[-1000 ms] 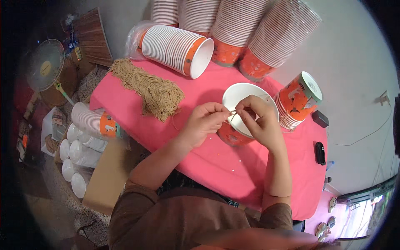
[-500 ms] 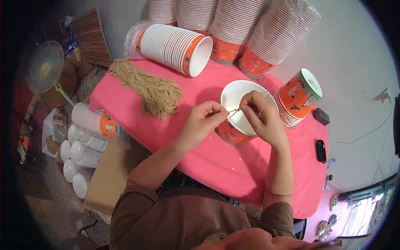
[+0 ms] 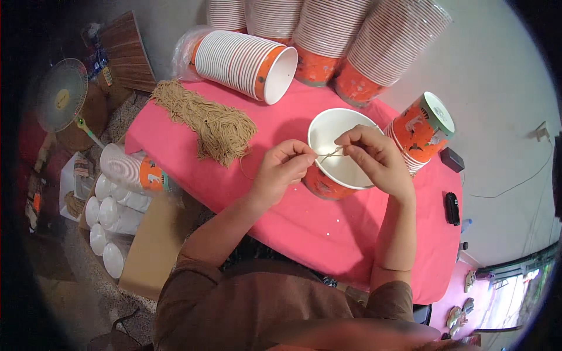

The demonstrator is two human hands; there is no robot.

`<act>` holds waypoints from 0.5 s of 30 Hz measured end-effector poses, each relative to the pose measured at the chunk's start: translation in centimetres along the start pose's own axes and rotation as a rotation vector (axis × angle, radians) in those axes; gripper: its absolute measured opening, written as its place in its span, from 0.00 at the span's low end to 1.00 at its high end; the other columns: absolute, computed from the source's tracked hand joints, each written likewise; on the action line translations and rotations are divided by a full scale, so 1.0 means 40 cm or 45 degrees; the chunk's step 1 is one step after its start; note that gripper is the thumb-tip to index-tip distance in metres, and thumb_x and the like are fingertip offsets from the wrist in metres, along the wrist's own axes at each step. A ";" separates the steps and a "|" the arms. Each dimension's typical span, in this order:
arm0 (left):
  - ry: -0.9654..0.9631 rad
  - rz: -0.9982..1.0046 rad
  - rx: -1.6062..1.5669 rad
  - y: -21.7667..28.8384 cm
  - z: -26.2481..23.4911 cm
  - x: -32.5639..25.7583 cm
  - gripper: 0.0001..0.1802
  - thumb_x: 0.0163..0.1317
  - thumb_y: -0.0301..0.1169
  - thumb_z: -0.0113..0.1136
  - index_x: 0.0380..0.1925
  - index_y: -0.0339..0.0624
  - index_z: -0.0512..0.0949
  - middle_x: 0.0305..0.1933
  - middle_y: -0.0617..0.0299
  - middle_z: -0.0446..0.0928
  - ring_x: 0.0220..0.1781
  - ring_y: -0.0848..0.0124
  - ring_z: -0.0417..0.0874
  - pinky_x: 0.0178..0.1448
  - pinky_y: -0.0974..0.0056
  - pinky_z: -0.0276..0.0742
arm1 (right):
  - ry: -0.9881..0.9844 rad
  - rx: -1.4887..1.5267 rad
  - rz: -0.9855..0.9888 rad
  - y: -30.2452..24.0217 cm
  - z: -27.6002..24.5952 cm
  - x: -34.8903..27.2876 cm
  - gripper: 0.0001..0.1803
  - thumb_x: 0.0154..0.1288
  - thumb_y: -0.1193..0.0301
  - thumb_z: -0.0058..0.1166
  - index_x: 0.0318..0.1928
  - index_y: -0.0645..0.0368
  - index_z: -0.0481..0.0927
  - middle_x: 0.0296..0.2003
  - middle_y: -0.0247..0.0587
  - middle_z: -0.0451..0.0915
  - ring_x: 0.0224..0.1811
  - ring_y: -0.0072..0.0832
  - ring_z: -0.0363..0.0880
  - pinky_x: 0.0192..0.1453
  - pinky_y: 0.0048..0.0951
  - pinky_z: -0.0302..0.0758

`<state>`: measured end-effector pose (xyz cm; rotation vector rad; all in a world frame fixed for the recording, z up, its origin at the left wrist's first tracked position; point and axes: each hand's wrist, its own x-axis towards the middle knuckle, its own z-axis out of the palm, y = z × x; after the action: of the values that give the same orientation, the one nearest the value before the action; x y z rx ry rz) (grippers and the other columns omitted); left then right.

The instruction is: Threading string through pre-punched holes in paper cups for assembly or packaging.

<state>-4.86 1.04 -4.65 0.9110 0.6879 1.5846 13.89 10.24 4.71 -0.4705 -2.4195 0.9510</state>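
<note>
A tan cord [image 3: 331, 155] with a small knot or crossing stretches between my two hands above an open paper bucket [image 3: 333, 124], white inside and orange outside. My left hand [image 3: 281, 169] pinches one end just left of the bucket's rim. Over the right part of the rim, my right hand [image 3: 377, 158] pinches the other end between thumb and fingers. Part of the bucket is hidden behind that hand. To the left lies a heap of tan cords [image 3: 216, 128] on the pink tablecloth [image 3: 287, 228].
Upside-down orange buckets [image 3: 418, 128] stand stacked at the right, near a black box [image 3: 452, 158] and a black object [image 3: 452, 209]. A bucket stack [image 3: 240, 64] lies on its side at the back, before tall wrapped stacks [image 3: 328, 35]. A carton [image 3: 155, 245] of wrapped buckets sits left below the table.
My right hand has moved slightly right and turned, drawing the cord's knot a little tighter. My left hand has barely shifted. The whole view has moved slightly.
</note>
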 end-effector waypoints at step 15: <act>-0.020 0.073 0.132 -0.004 0.007 0.000 0.04 0.65 0.25 0.57 0.38 0.38 0.76 0.31 0.73 0.74 0.29 0.87 0.70 0.31 0.79 0.65 | 0.165 -0.063 -0.088 -0.015 0.019 -0.014 0.18 0.53 0.79 0.60 0.46 0.61 0.76 0.33 0.36 0.75 0.36 0.25 0.74 0.40 0.28 0.72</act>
<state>-4.53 1.05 -4.61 1.0263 0.7438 1.6028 13.84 9.14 4.48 -0.4495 -2.3309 0.8074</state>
